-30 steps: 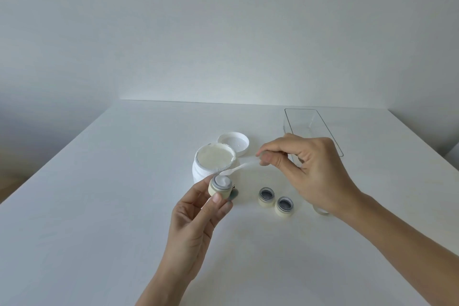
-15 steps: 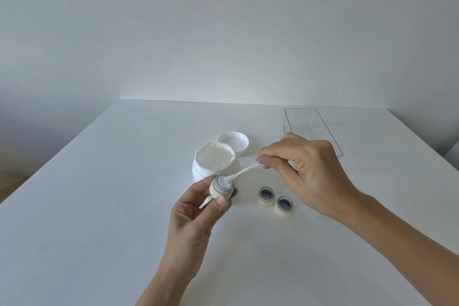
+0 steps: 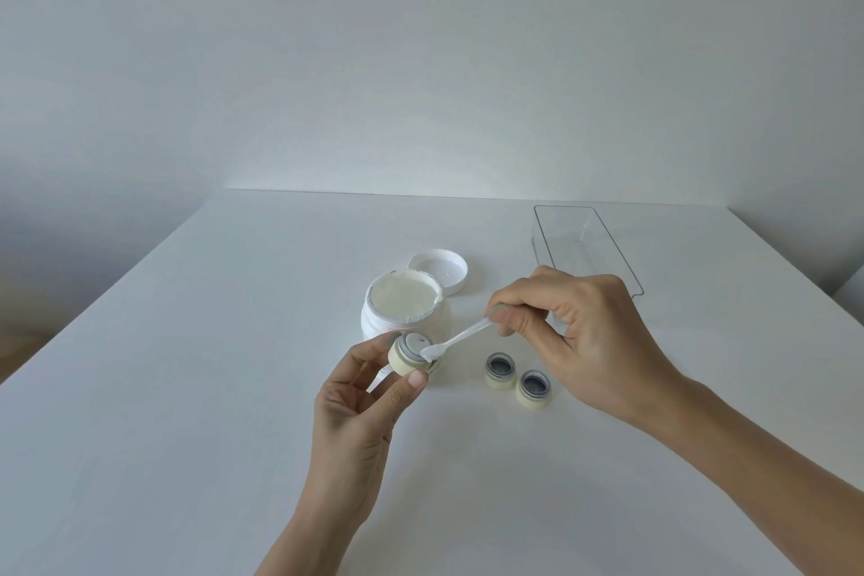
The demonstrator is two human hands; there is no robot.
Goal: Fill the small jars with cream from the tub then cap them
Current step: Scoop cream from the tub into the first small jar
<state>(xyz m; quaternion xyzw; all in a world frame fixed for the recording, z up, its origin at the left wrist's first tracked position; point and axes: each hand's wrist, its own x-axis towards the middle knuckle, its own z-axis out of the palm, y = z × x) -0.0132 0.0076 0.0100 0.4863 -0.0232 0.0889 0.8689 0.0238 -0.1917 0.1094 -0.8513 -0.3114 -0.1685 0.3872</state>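
White tabletop: left hand pinches a small cream-coloured jar; right hand grips a white plastic spatula, filling it. Next, probably scraping the blade clean.

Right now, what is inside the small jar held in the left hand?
The small jar in the left hand holds white cream, and the spatula tip from the right hand rests in it. How deep the cream goes cannot be seen.

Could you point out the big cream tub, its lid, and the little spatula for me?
cream tub [image 3: 406, 300], head view, cream surface inside.
tub lid [image 3: 440, 269], head view, its inner face.
spatula [image 3: 460, 338], head view, mid-handle.
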